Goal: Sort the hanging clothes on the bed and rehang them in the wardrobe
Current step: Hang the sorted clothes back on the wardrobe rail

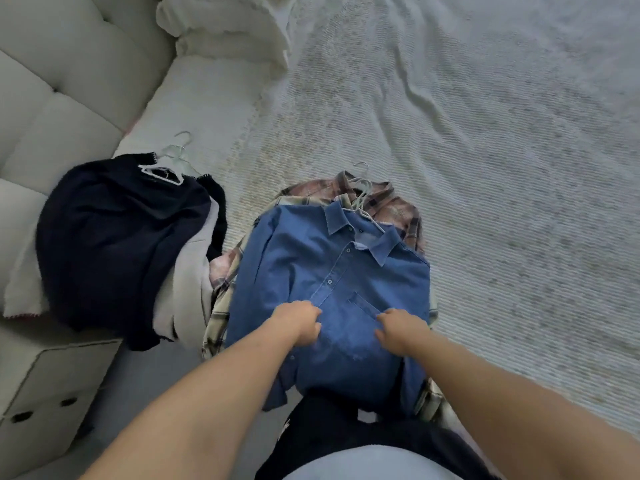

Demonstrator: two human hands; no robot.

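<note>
Denim shirt [332,289]: a blue button-up shirt with a chest pocket is laid flat, front side up, at the near edge of the bed [485,150], collar pointing away from the person; a white hanger [363,211] is seen at its collar.
Left hand [299,322]: fingers are curled and the denim fabric is pinched beside the button placket, at about the level of the pocket.
Right hand [401,329]: fingers are bent and pressed into the denim at the lower corner of the pocket; the cloth is gathered under them.
Plaid shirt [398,206]: a pink and cream checked shirt is spread beneath the denim shirt, showing past its collar and along both of its sides, with its own hanger hook at the top.
Dark pile [121,244]: a navy knitted garment on a white hanger is heaped over a pale garment [194,271], to the left of the shirts, against the tufted headboard [52,98].
Pillows [225,29]: white pillows are stacked at the head of the bed.
Bedside cabinet [45,386]: a white unit with dark handle slots is seen at lower left.
</note>
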